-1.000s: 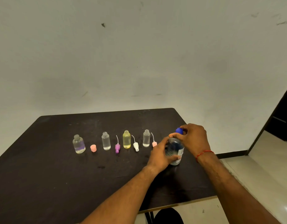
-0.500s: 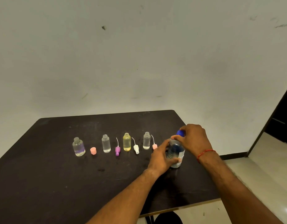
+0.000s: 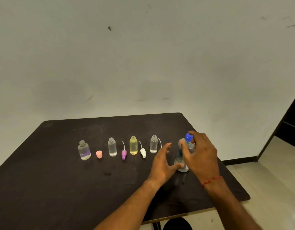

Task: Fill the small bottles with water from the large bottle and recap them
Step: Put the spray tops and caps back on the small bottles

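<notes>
The large clear bottle (image 3: 182, 156) with a blue cap (image 3: 188, 137) stands on the black table (image 3: 44, 180) at the right. My left hand (image 3: 162, 164) is spread beside it, thumb tip touching its base. My right hand (image 3: 200, 155) hovers loosely around its top, fingers behind the cap, thumb in front. Four small bottles stand uncapped in a row: a purple-banded one (image 3: 84, 150), a clear one (image 3: 112, 146), a yellow one (image 3: 133, 145) and another clear one (image 3: 153, 144). Loose caps lie between them: pink (image 3: 99, 154), purple (image 3: 124, 154), white (image 3: 143, 152).
A thin white tube (image 3: 159, 141) of a fourth cap shows to the right of the last small bottle; the cap itself is hidden by my left hand. The table's right edge is close behind my right wrist. A plain wall stands behind, a dark doorway (image 3: 291, 123) at right.
My left hand has let go of the large bottle's body and spread its fingers. My right hand has loosened from the blue cap. The bottle stays upright on the table.
</notes>
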Available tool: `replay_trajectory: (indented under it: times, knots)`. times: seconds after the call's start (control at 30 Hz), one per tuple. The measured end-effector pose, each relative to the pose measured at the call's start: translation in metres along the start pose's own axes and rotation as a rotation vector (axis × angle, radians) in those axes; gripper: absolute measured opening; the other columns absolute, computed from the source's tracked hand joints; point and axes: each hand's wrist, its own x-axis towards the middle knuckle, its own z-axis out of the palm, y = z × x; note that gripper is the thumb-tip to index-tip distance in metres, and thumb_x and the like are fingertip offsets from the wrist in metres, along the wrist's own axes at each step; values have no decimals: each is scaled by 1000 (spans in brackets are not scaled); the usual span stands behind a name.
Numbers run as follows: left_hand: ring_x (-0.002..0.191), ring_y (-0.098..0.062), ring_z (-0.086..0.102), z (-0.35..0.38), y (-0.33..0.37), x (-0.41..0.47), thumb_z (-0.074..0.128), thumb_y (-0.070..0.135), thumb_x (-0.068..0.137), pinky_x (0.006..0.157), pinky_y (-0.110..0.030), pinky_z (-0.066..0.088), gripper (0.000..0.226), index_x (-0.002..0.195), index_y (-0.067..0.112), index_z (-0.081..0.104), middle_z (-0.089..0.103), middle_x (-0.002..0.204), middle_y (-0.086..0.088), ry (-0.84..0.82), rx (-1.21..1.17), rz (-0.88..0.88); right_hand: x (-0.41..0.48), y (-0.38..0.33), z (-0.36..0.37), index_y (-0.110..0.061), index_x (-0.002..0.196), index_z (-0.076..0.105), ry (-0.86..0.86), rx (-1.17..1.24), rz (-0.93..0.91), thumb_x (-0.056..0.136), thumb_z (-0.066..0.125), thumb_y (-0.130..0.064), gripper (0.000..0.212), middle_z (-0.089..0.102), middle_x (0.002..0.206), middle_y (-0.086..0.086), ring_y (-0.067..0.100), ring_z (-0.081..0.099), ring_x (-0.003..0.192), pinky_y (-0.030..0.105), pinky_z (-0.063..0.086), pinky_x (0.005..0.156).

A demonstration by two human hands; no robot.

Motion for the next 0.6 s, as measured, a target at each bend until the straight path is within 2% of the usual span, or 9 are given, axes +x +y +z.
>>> replay_trajectory:
  times: [0.07, 0.17, 0.23, 0.33, 0.37, 0.43, 0.47, 0.6]
  knots:
    - [109, -2, 60, -15, -8, -2, 87, 27, 75, 92, -15, 48, 62, 129, 33, 57, 61, 128, 14, 134, -14, 17, -11, -8, 10, -11, 109, 64, 32, 106, 1, 81, 77, -23, 33, 64, 92, 1, 8, 59, 77, 8, 43, 72]
    - [82, -5, 64, -39, -10, -4, 80, 13, 81, 72, -16, 50, 35, 104, 31, 62, 66, 105, 10, 346, -40, -6, -21, -17, 39, -14, 106, 66, -10, 213, 80, 81, 76, -19, 27, 64, 89, -5, 7, 62, 77, 15, 53, 72]
    - [77, -4, 64, -50, -13, 2, 75, 10, 84, 69, -18, 51, 29, 98, 31, 60, 66, 99, 10, 435, -19, -20, -24, -19, 62, -14, 112, 66, -63, 215, 132, 85, 74, -19, 29, 67, 97, -3, 7, 64, 85, 20, 55, 79]
    - [86, -12, 67, -59, -17, 16, 72, 20, 86, 74, -37, 60, 28, 100, 40, 59, 64, 104, 11, 470, -28, -32, -22, -16, 92, -16, 117, 63, -155, 124, 140, 90, 65, -19, 28, 65, 106, -1, 12, 63, 93, 16, 45, 80]
    - [91, -13, 67, -59, -20, 22, 72, 23, 86, 78, -36, 60, 27, 105, 38, 61, 64, 109, 11, 454, -18, -39, -20, -15, 100, -16, 116, 62, -191, 81, 137, 91, 62, -18, 25, 64, 106, 0, 13, 62, 93, 17, 44, 79]
    - [105, -8, 62, -59, -25, 31, 72, 20, 89, 89, -16, 51, 32, 120, 24, 64, 63, 120, 8, 396, 40, -66, -12, -12, 115, -15, 113, 60, -260, -21, 132, 91, 58, -18, 23, 62, 108, 2, 18, 61, 96, 25, 49, 81]
    - [111, -6, 58, -59, -27, 36, 72, 19, 90, 90, -10, 45, 37, 126, 17, 64, 62, 123, 7, 368, 66, -80, -8, -10, 121, -14, 114, 59, -290, -73, 142, 91, 57, -18, 24, 61, 110, 4, 20, 60, 99, 29, 51, 83]
    - [128, -11, 55, -54, -31, 49, 73, 25, 91, 106, -23, 43, 52, 139, 14, 57, 62, 137, 1, 283, 105, -111, 2, -5, 136, -14, 115, 57, -369, -197, 183, 91, 57, -21, 24, 59, 114, 7, 22, 58, 105, 31, 50, 88]
